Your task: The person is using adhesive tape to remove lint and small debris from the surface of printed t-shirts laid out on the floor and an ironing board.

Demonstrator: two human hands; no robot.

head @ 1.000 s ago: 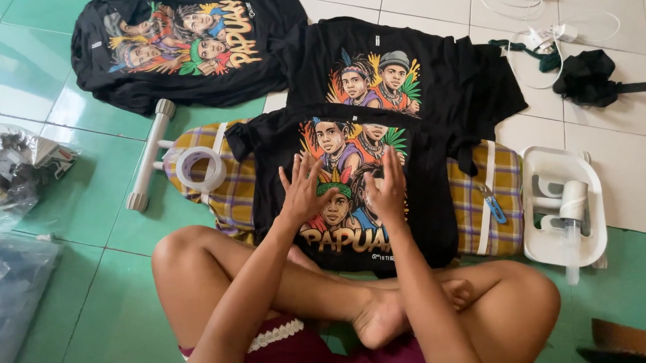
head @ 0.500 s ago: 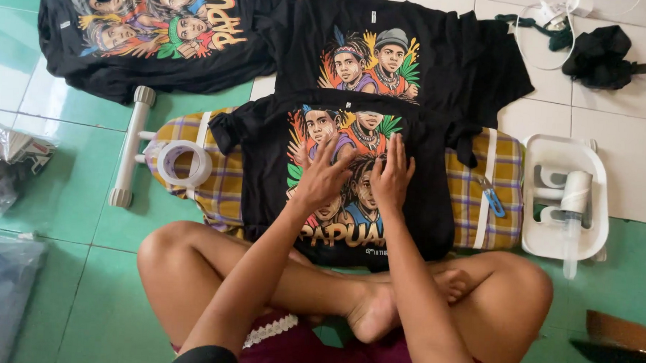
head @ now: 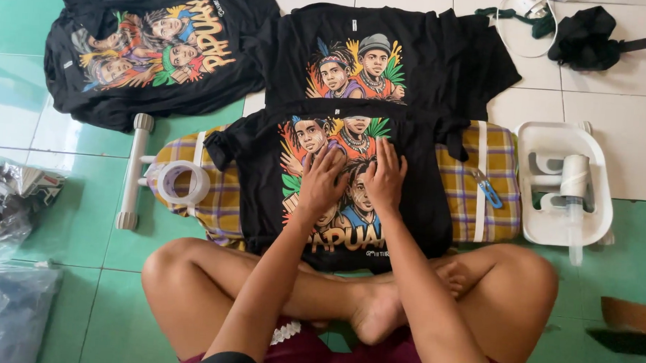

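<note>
Two flat palms are what you have working: your left hand [head: 321, 183] and right hand [head: 385, 178] lie side by side, fingers spread and gripping nothing, pressed on the printed front of the black T-shirt [head: 337, 182] straight ahead at twelve o'clock, just past your crossed legs. That shirt is draped over the checked padded board [head: 482, 188], which shows at nine and three o'clock on either side of it. Judging from how it lies, the chest print looks smoothed under your palms, while the sleeves still bunch at the edges, so the flattening seems partly done. At nine o'clock a roll of clear tape [head: 183, 181] rests on the board beside a white pipe frame [head: 132, 169]; at three o'clock small blue snips [head: 487, 189] lie on the check, with a white tray [head: 564, 186] beyond. Farther out, at twelve and eleven o'clock, two more printed black shirts [head: 387, 53] lie spread on the tiled floor [head: 630, 137].
</note>
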